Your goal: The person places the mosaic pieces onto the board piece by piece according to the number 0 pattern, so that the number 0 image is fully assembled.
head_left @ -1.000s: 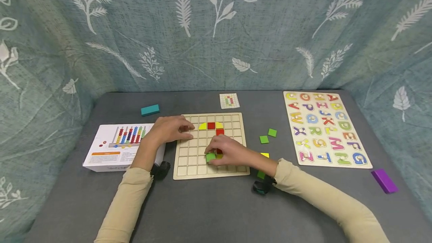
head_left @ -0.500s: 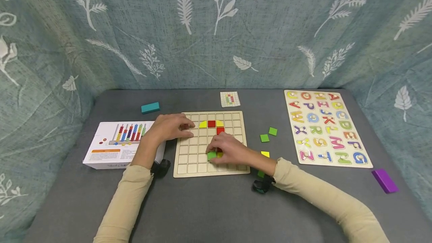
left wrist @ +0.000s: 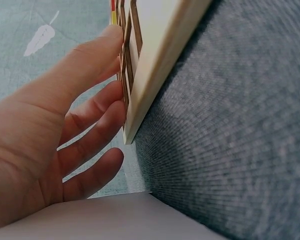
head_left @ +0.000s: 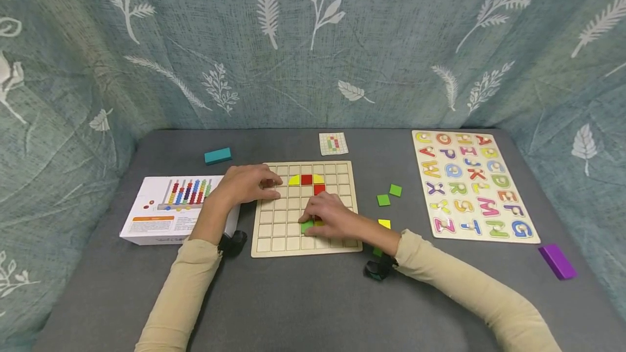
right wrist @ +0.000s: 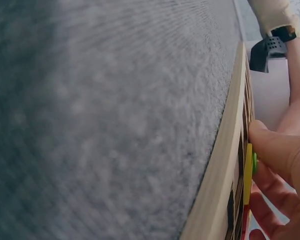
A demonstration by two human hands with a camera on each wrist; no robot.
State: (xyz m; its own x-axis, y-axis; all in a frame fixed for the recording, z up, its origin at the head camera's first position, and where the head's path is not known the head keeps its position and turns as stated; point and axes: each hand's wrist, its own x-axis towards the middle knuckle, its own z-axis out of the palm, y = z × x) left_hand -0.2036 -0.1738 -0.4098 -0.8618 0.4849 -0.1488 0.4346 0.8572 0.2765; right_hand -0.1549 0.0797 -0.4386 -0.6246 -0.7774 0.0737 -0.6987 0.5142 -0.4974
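In the head view a wooden grid board (head_left: pixel 282 229) lies on the table. Red (head_left: pixel 306 180) and yellow (head_left: pixel 294 180) tiles sit in its far cells, with another red tile (head_left: pixel 319 189) below. My right hand (head_left: pixel 331 216) is over the lower middle, thumb and fingers about a green square tile (head_left: pixel 306 226) at a cell. In the right wrist view, the edge of that green tile (right wrist: pixel 254 163) shows between thumb and forefinger, beside a yellow tile (right wrist: pixel 248 175). My left hand (head_left: pixel 249 182), fingers loosely spread, rests at the board's left edge; in its wrist view the thumb and fingertips touch the board (left wrist: pixel 155 75).
Right of the board lie loose green tiles (head_left: pixel 383 200) and a yellow tile (head_left: pixel 384 223). A small pattern card (head_left: pixel 333 144) is behind it. An abacus box (head_left: pixel 146 208) stands left, near a teal block (head_left: pixel 217 156). An alphabet board (head_left: pixel 476 186) and purple block (head_left: pixel 558 262) are at right.
The green tile has gone down flatter against the board under my right fingers, which have shifted slightly over it. My left hand stays at the board's edge.
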